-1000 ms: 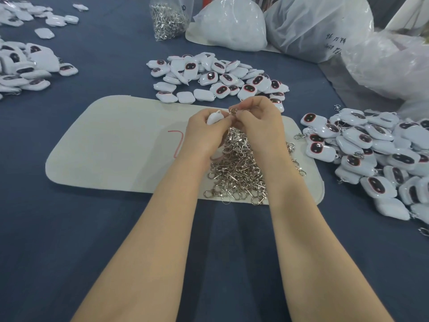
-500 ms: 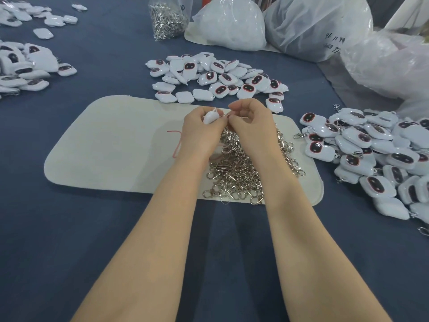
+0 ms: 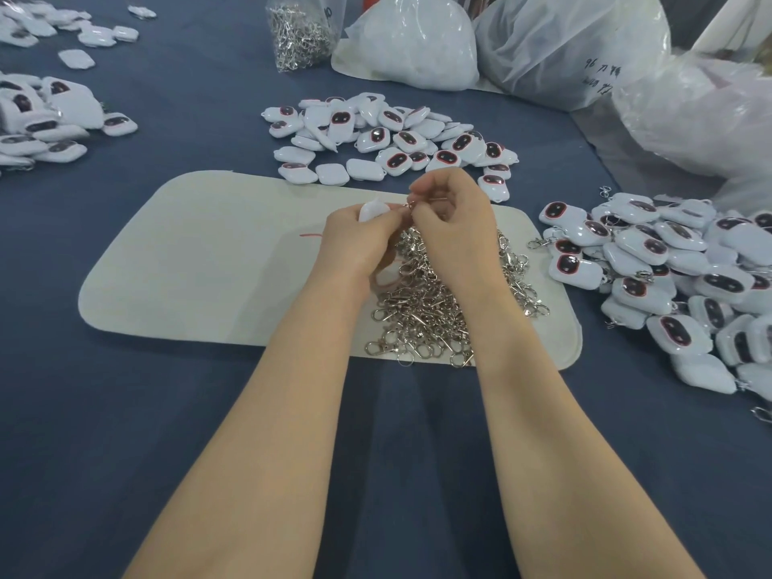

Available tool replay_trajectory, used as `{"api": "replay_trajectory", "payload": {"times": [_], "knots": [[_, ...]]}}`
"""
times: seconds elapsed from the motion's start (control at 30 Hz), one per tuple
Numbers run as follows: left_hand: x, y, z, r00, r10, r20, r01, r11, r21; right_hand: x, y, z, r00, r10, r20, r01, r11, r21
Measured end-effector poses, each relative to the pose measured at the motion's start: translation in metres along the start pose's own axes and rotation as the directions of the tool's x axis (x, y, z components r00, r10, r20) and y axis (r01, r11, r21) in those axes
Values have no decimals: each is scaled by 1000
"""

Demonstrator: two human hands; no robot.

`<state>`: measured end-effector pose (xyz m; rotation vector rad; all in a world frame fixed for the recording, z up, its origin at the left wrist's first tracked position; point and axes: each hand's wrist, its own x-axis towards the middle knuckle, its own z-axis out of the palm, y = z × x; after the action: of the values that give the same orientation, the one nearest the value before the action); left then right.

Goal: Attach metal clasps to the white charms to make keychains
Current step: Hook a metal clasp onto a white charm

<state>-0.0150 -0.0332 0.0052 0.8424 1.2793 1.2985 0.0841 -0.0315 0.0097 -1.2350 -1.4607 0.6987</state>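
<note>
**Charm and clasp held together above the clasp pile**

A white charm (image 3: 373, 211) is gripped in the curled fingers of the left hand (image 3: 355, 240), just above the far part of the pale mat (image 3: 200, 261). A small metal clasp (image 3: 411, 206) is pinched in the grip of the right hand (image 3: 455, 219) and is held at the charm's right edge, where the two hands meet. Whether the clasp is already hooked on cannot be told. Both hands are raised over a pile of loose clasps (image 3: 434, 311) that is heaped on the right half of the mat. The mat is laid flat on the blue-covered bench (image 3: 125, 411). A heap of charms (image 3: 388, 140) is spread just beyond the mat. A larger heap (image 3: 668, 277) is seen to the right of it, some pieces with clasps showing, and a third heap (image 3: 41, 123) lies well apart at the far left. At the far edge a clear bag of clasps (image 3: 298, 35) is stood beside bulging plastic bags (image 3: 417, 43).
</note>
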Motion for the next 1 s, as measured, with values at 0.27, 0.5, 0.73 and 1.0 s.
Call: {"api": "replay_trajectory", "payload": {"times": [0.27,0.5,0.73,1.0], "knots": [[2,-1,1,990,133,-39,-129,987,96,1,7,3,1000,-5,-12,3,986,-165],[1,-5,3,940,337,-57,-309,910,275,2,11,3,1000,-20,-12,17,983,-183],[2,-6,4,917,397,-34,-357,858,369,1,11,4,998,-42,-40,34,983,-181],[0,-5,6,898,440,-14,-393,816,424,1,10,3,998,-49,-43,40,981,-188]]}}
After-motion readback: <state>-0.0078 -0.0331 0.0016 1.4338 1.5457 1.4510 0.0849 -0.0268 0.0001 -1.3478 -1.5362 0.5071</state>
